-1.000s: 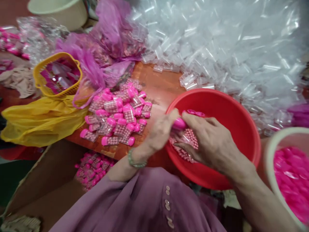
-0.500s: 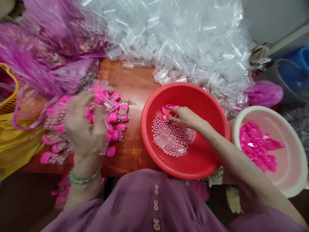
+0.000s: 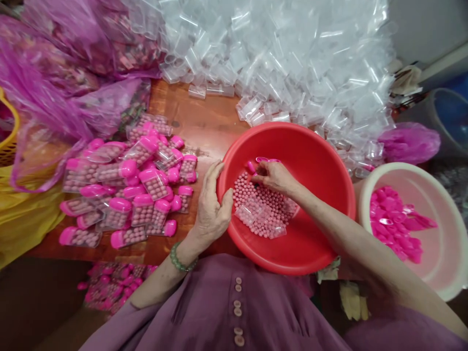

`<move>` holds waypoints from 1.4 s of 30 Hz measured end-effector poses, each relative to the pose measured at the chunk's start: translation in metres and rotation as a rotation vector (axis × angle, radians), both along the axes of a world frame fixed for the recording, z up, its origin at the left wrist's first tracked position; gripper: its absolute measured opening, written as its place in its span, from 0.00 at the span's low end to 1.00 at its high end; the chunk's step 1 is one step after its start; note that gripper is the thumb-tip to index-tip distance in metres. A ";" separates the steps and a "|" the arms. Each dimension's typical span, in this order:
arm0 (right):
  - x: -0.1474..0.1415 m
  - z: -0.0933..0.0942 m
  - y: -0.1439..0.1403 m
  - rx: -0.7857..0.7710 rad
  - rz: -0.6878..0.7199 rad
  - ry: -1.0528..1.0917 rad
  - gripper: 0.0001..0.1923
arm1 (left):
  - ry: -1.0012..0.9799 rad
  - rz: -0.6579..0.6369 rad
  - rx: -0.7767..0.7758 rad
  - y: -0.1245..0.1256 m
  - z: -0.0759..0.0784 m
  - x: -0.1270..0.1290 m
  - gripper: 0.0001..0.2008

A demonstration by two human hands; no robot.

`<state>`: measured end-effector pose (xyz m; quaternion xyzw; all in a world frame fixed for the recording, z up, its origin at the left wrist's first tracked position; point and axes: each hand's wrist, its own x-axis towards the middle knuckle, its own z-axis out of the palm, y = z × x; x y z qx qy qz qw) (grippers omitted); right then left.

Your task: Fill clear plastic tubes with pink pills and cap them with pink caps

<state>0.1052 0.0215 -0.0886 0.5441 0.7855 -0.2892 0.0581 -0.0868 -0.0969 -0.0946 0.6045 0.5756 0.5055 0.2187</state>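
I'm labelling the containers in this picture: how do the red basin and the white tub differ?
The red basin is strongly coloured; the white tub is pale.
The red basin holds small pink beads with clear containers on them; the white tub holds a heap of bright pink pieces.
The right hand is inside the red basin; no hand is in the white tub.
Both are round and open-topped.

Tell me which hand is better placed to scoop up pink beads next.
Probably the right hand: it reaches inside the red basin, fingers near the pink beads. The left hand is at the basin's left rim.
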 end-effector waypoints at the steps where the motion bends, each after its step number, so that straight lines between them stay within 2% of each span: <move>1: 0.002 0.004 0.000 0.009 0.010 -0.002 0.10 | -0.007 0.009 0.000 0.000 0.000 0.000 0.25; 3: 0.006 0.011 -0.001 0.080 0.051 -0.031 0.10 | 0.024 0.026 0.016 -0.001 0.002 0.000 0.23; 6: 0.016 0.018 0.000 0.231 0.092 -0.185 0.09 | 0.104 0.009 0.010 0.000 0.004 -0.001 0.19; 10: 0.026 0.023 -0.008 0.337 0.060 -0.394 0.16 | 0.140 0.000 0.007 0.001 0.004 -0.003 0.17; 12: 0.027 0.026 -0.019 0.383 0.116 -0.397 0.18 | 0.138 0.004 0.009 0.001 0.003 -0.004 0.16; 13: 0.026 0.028 -0.026 0.352 0.190 -0.355 0.17 | 0.135 0.005 0.007 0.001 0.003 -0.004 0.15; 16: 0.020 0.033 -0.047 0.104 0.482 -0.151 0.19 | 0.128 0.001 -0.012 0.000 0.003 -0.003 0.14; 19: 0.014 0.034 -0.061 0.002 0.602 -0.078 0.22 | 0.112 0.006 -0.018 0.000 0.003 -0.003 0.14; 25: 0.007 0.026 -0.063 -0.066 0.561 -0.063 0.11 | 0.096 -0.008 -0.021 0.000 0.002 -0.002 0.13; 29: 0.009 0.025 -0.063 -0.130 0.463 -0.045 0.03 | 0.092 -0.008 -0.036 0.001 0.001 -0.003 0.13; 33: 0.013 0.030 -0.072 -0.275 0.323 0.020 0.06 | 0.084 -0.009 -0.018 0.000 0.000 -0.004 0.13; 36: 0.018 0.036 -0.080 -0.354 0.284 0.107 0.09 | 0.079 -0.009 -0.002 -0.001 -0.002 -0.004 0.13; 39: 0.025 0.041 -0.080 -0.256 0.243 0.223 0.09 | 0.070 -0.008 0.012 -0.001 -0.003 -0.004 0.13; 42: 0.027 0.040 -0.068 -0.048 0.144 0.282 0.10 | 0.062 -0.005 0.020 -0.001 -0.002 -0.003 0.12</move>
